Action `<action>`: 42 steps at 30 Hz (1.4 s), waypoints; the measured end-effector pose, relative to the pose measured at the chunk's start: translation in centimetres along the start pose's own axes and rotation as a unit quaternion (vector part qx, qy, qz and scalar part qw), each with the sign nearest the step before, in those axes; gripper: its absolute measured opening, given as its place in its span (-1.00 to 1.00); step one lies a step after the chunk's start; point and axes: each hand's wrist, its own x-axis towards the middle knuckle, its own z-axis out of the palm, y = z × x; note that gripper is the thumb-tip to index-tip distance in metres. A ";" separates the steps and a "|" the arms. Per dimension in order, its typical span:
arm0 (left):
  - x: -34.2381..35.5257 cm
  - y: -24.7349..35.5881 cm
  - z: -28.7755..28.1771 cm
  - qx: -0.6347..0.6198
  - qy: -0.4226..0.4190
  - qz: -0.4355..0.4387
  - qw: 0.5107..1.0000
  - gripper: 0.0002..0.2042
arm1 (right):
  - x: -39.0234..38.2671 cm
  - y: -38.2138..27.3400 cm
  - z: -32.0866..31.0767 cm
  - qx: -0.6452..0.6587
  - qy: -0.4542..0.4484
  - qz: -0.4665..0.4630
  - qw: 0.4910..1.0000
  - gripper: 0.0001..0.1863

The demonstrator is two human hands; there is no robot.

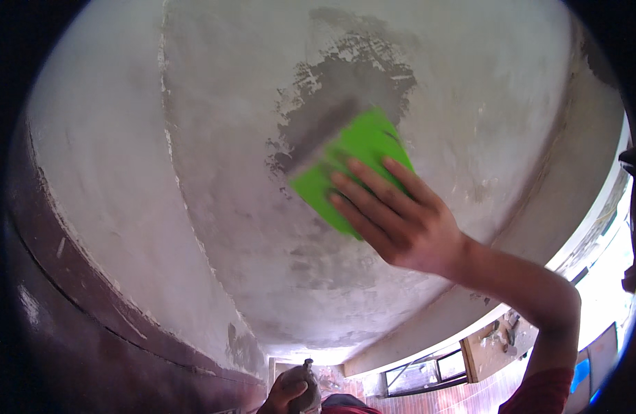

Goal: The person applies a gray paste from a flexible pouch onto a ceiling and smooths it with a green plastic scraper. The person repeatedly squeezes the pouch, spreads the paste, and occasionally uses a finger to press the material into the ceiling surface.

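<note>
One flat green spreader [366,131] sits under the right hand [421,231], lying tilted against the plastered surface [228,172]. Four fingers, a little apart, lie over its near face, pointing up and left. Thumb is hidden; grip reads as a pinch, fingers in front, thumb behind.

Just past the fingertips: the spreader's far edge, then the dark grey patch [359,72], damp-looking, ragged border. That edge is blurred, so can't say whether the brown-grey strip along it is blade, paste or shadow.

Well below and left of the right fingers: left hand [283,391], fingers narrow, curled around a grey lump [307,399] with a small stub on top. Lump's exact kind isn't readable at this size.

Further left of the right fingers, well apart: a pale rough seam [170,131] runs down the plaster, with a maroon band [90,303] beyond it. Below and right of them: red sleeve [539,393].

Handling, my read: spreader is light, thin, probably plastic. Should flex across its width, not fragile. Could turn slippery if the face gets smeared. Best hold is the rear half, fingers fanned for even pressure, tips kept off the far edge. Avoid a corner grip; it'd twist. Lump likely heavier, so cup it from below.
</note>
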 end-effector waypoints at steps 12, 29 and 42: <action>1.9 0.1 2.5 0.003 -0.073 0.059 0.996 -0.79 | -5.2 -2.2 -0.4 0.191 0.020 0.121 0.974 -0.49; 2.5 -3.3 7.5 0.321 0.159 0.080 0.930 -0.68 | -9.6 -24.9 -2.9 0.656 0.270 0.704 -0.034 -0.75; 2.5 -6.0 7.3 0.346 0.260 0.128 0.892 -0.68 | -12.8 -24.9 -5.0 0.605 0.135 0.624 0.476 -0.71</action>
